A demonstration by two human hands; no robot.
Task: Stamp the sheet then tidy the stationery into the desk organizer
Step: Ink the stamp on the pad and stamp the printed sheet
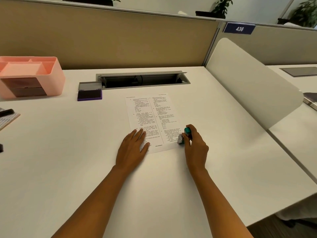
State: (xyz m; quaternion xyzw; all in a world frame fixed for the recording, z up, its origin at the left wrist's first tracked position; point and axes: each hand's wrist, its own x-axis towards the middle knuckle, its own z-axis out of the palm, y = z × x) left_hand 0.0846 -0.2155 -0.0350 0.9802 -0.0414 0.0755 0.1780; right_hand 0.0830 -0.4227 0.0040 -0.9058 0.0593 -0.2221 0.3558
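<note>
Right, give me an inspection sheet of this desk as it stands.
Surface: white desk.
Job's things: printed sheet flat at centre; stamp at its near right corner; open ink pad behind; pink organizer far left.
Clutter: notebook with dark pen at left edge.
Grippers: left hand flat on sheet; right hand grips stamp.
Cables: dark cable in desk's cable tray.
Surroundings: partition, sign 436, plants.

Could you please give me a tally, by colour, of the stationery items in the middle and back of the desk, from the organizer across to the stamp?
Pink: 1, the desk organizer.
Purple: 1, the open ink pad.
White: 1, the printed sheet, under the flat left hand.
Teal: 1, the stamp, held in the right hand.
Total: 4.
</note>
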